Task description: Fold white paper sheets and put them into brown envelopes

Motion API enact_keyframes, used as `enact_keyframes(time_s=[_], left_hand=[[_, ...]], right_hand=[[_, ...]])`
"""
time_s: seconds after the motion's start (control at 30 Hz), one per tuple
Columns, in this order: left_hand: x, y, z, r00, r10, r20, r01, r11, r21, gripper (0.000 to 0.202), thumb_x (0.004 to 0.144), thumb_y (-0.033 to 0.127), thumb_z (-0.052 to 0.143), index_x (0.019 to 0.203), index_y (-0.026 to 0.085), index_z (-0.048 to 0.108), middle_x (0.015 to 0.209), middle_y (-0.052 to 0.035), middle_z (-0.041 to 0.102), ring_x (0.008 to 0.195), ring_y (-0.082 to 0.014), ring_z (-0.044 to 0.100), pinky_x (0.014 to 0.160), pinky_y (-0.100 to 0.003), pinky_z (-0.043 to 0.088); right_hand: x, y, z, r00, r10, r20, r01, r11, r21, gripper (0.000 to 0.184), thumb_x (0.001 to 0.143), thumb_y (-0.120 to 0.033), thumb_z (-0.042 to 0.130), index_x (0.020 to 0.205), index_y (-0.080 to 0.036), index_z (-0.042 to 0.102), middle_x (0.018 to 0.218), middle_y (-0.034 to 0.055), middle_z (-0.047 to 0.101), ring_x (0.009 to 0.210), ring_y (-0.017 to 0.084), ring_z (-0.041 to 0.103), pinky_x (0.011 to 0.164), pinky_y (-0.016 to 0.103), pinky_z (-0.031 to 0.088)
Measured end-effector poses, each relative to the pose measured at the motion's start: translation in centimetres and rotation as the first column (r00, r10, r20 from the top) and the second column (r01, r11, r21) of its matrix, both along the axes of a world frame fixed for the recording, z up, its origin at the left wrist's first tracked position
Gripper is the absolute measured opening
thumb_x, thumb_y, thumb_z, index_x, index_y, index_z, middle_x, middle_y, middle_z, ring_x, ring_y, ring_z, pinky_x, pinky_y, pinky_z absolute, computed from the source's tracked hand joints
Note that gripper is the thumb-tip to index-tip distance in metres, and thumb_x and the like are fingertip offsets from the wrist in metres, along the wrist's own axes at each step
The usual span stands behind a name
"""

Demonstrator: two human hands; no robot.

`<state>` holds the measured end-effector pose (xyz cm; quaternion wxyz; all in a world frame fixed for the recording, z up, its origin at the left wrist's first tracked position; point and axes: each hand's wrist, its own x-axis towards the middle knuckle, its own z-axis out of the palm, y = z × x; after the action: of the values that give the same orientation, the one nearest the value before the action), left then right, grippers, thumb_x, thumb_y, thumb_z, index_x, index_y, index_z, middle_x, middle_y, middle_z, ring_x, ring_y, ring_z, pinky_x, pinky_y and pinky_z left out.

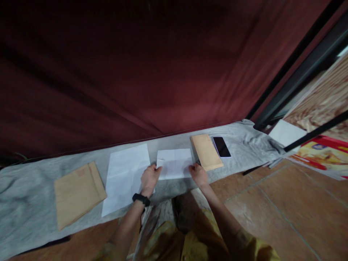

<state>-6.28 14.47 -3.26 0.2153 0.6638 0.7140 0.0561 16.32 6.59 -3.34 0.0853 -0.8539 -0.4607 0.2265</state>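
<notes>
A folded sheet of white paper [174, 164], creased down its middle, is held between my two hands above the grey cloth. My left hand [150, 178] pinches its left edge, thumb on top; a black band is on that wrist. At the right edge, my right hand [199, 174] grips the same paper with its thumb over it. Larger white sheets [123, 177] with fold creases lie to the left, partly behind my left hand. Close beyond my right hand rests a brown envelope [207, 151].
A stack of brown envelopes [78, 195] lies at the left on the grey cloth [24, 192]. A smartphone [221, 146] sits right of the single envelope. Behind hangs a dark red curtain [163, 72]. Black metal bars [288, 69] and a red-yellow printed box [323, 156] stand at right.
</notes>
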Motion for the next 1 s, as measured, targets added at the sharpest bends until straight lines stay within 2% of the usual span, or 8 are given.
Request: enact_keyframes(time_s=[0.13,0.23,0.37,0.53,0.87,1.0], left_hand=[[1.0,-0.5,0.7,0.984,-0.039,-0.176,0.053,0.996,0.075,0.036,0.095,0.049,0.044,0.102,0.022,0.067,0.093,-0.012,0.075,0.09,-0.0269,0.071,0.072,-0.032,0.045],[1.6,-0.6,1.2,0.971,-0.046,-0.234,0.073,0.992,0.104,0.039,0.098,0.047,0.041,0.11,0.019,0.066,0.094,-0.0144,0.076,0.091,-0.0275,0.072,0.075,-0.033,0.047],[2.0,-0.3,1.7,0.968,-0.033,-0.25,0.057,0.994,0.091,0.041,0.099,0.046,0.038,0.112,0.018,0.065,0.093,-0.0147,0.076,0.091,-0.027,0.072,0.074,-0.032,0.048],[2.2,0.4,1.4,0.964,-0.038,-0.264,0.072,0.99,0.119,0.043,0.101,0.045,0.034,0.114,0.018,0.064,0.092,-0.0152,0.075,0.091,-0.0275,0.072,0.074,-0.033,0.049],[2.5,1.7,2.1,0.974,0.005,-0.225,0.011,0.998,0.067,0.042,0.098,0.049,0.039,0.108,0.019,0.067,0.099,-0.0151,0.076,0.096,-0.0292,0.072,0.075,-0.035,0.049],[2.7,2.0,2.0,0.973,0.007,-0.232,0.009,0.998,0.067,0.043,0.098,0.049,0.039,0.106,0.018,0.068,0.099,-0.0161,0.075,0.097,-0.03,0.072,0.076,-0.035,0.049]], right_hand=[[-0.4,0.3,0.2,0.998,-0.022,0.059,0.023,1.0,-0.003,0.032,0.101,-0.038,0.045,0.111,-0.018,0.068,0.103,0.0141,0.076,0.1,0.026,0.072,0.076,0.03,0.05],[-0.7,0.6,0.2,0.995,-0.012,0.096,0.01,1.0,0.019,0.032,0.101,-0.036,0.045,0.109,-0.016,0.069,0.103,0.0156,0.076,0.099,0.026,0.073,0.077,0.031,0.052],[-0.9,1.2,0.3,0.988,-0.007,0.155,-0.001,0.999,0.052,0.031,0.101,-0.034,0.046,0.111,-0.014,0.067,0.101,0.0164,0.076,0.097,0.026,0.073,0.078,0.031,0.052],[-1.0,2.0,0.3,0.983,-0.026,0.179,0.014,0.998,0.069,0.032,0.102,-0.034,0.045,0.112,-0.012,0.066,0.1,0.0179,0.076,0.095,0.026,0.074,0.078,0.032,0.053],[-2.0,3.0,-0.4,0.965,-0.129,0.229,0.104,0.988,0.117,0.03,0.104,-0.033,0.04,0.112,-0.011,0.058,0.095,0.0191,0.076,0.089,0.028,0.076,0.075,0.035,0.055],[-2.0,2.9,-0.5,0.967,-0.161,0.199,0.137,0.982,0.13,0.03,0.105,-0.036,0.038,0.112,-0.013,0.056,0.094,0.0176,0.076,0.09,0.027,0.075,0.076,0.034,0.054]])
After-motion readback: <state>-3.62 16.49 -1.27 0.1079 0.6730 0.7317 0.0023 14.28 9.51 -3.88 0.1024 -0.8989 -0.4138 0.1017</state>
